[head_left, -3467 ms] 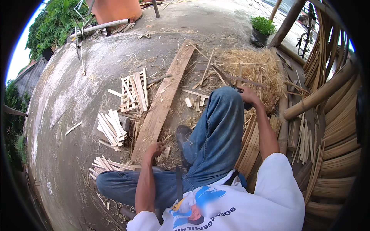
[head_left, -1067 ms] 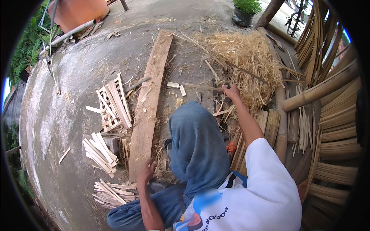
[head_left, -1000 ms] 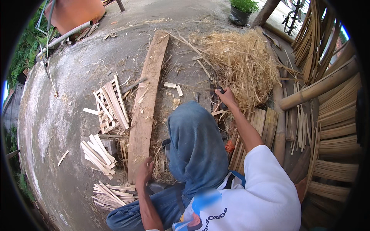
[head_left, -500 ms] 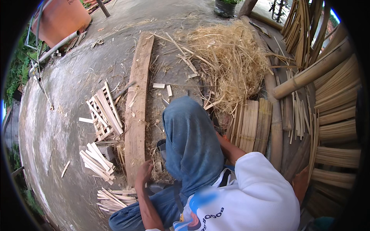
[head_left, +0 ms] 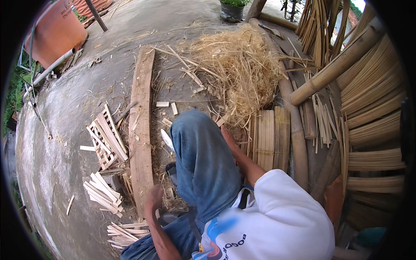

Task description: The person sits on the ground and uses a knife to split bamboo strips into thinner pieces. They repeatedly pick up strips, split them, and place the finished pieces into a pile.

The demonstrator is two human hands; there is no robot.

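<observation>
Plank [head_left: 142, 125], long and weathered, lies lengthwise on the concrete floor [head_left: 65, 130], running from the far straw down to the person's lap. To its left sit three loose bundles of short split bamboo sticks [head_left: 106, 138], one behind the other. The left hand [head_left: 152, 198] rests on the near end of the plank, fingers curled down loosely against the wood with nothing in them; the forearm rises to it from the lower edge, elbow bent. A pale blade-shaped sliver [head_left: 167, 140] lies just beside the raised, jeans-clad knee [head_left: 199, 151]. Right of the knee, the right hand [head_left: 227, 135] reaches forward and low, arm nearly straight; its fingers are hidden behind the knee, so their grip cannot be told. Just beyond it lie flat bamboo slats [head_left: 266, 136] and a heap of straw-like shavings [head_left: 238, 69].
</observation>
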